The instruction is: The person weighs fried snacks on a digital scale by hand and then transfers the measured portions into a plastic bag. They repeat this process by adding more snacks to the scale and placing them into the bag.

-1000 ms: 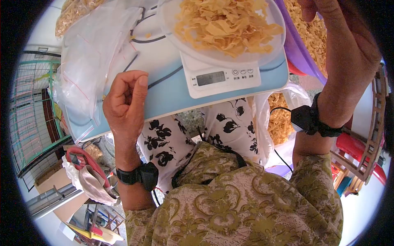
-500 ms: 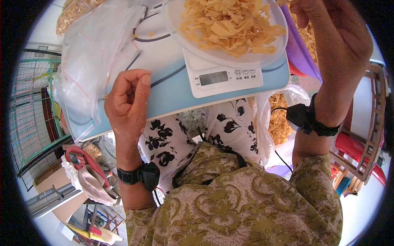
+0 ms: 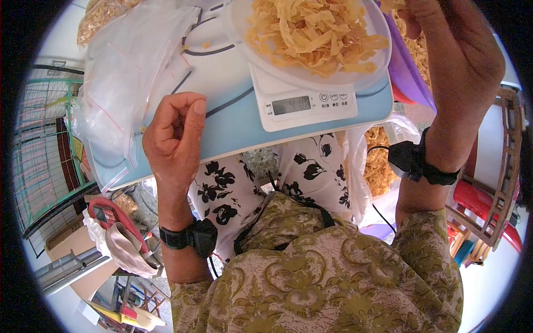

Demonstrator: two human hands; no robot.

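My left hand (image 3: 173, 133) rests at the table's front edge, fingers curled in and thumb over them, with nothing seen in it. Right of it, a white digital kitchen scale (image 3: 308, 111) bears a translucent plastic bowl (image 3: 377, 69) heaped with thin yellow dried flakes (image 3: 316, 39). My right hand (image 3: 461, 41) is raised at the top right, beyond the bowl's rim. Its fingertips, partly cut off by the frame's top, pinch a few yellow flakes. A purple basin (image 3: 405, 66) with more flakes lies beneath that hand.
Clear plastic zip bags (image 3: 119, 72) lie on the left of the blue and white table (image 3: 227, 130). A bag of flakes (image 3: 377, 161) stands by my right knee. A full bag (image 3: 102, 19) sits at the far left, a wire cage (image 3: 47, 150) beside the table.
The view has shifted very slightly. My left hand stays curled in place, and my right hand remains raised near the bowl's right rim.
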